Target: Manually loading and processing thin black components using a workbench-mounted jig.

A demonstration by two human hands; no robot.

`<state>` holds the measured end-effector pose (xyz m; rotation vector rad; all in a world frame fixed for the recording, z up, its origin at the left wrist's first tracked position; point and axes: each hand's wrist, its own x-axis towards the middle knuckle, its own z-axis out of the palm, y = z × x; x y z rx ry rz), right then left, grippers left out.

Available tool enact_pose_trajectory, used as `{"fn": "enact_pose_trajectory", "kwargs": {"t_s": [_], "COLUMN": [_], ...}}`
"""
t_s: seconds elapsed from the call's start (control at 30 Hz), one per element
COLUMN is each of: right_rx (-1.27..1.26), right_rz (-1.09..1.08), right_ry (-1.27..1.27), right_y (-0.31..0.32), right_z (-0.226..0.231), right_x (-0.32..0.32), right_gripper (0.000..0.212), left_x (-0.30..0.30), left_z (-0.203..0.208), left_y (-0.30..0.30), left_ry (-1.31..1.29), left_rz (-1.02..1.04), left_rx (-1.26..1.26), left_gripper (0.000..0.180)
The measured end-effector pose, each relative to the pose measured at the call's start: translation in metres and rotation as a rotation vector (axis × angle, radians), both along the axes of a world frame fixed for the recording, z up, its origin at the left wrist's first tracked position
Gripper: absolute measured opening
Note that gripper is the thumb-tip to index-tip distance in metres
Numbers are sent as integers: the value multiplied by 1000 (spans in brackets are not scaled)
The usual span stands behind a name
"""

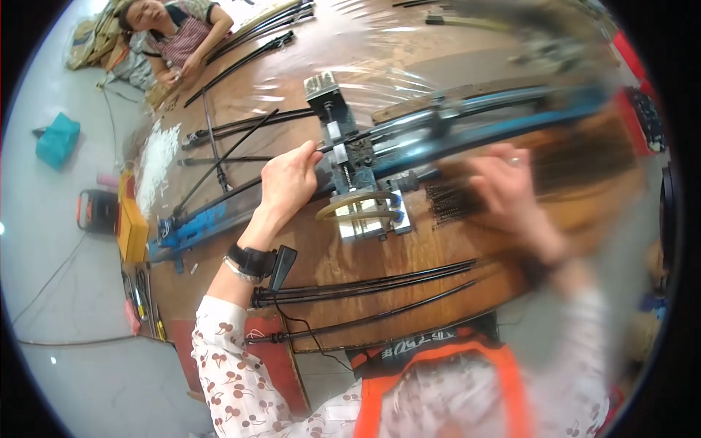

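My left hand [290,175] is closed, thumb and fingers pinched, on a thin black rod [237,191] beside the clamp block of a blue bench machine [352,157]. The rod runs along the machine's long blue rail [208,215]. On the machine's near side, a yellowish hose [343,205] loops over a bright metal plate [363,223]. Smeared by motion, my right hand [504,186] hovers over the near right side of the machine. A bundle of thin dark rods [445,204] lies close to it; whether its fingers hold anything is unclear.
Black rods with fittings [365,287] lie along the near table edge; others [252,124] lie beyond the machine. White small pieces [159,157] are heaped at left by a yellow box [131,226]. Screwdrivers [150,299] sit at the left edge. Another person [179,36] sits far left.
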<state>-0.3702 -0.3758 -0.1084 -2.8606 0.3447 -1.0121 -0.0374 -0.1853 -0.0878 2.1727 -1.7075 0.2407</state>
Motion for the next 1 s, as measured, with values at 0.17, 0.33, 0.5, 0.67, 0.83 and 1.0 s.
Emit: {"fn": "enact_pose_trajectory", "kwargs": {"t_s": [0.17,0.33,0.5,0.67,0.83,1.0], "right_rx": [105,381,391,238,-13,26], "right_rz": [109,319,405,226,260,169], "right_ry": [-14,4,37,877,602,134], "right_y": [14,11,-9,50,107,99], "right_z": [-11,-24,-24,-11,-50,-57], "right_x": [27,51,62,-20,-64,-67], "right_gripper": [23,22,19,19,15,12], "left_x": [-5,-3,4,105,47,-170], "left_z": [-2,-9,-9,-10,-42,-58], "left_y": [4,2,-5,46,94,106], "left_ry": [29,-49,-236,-524,-591,-62], "left_rz": [-1,-17,-98,-181,105,-389], "left_rx": [17,-21,-75,-109,-28,61], "left_gripper": [19,14,8,18,37,33]}}
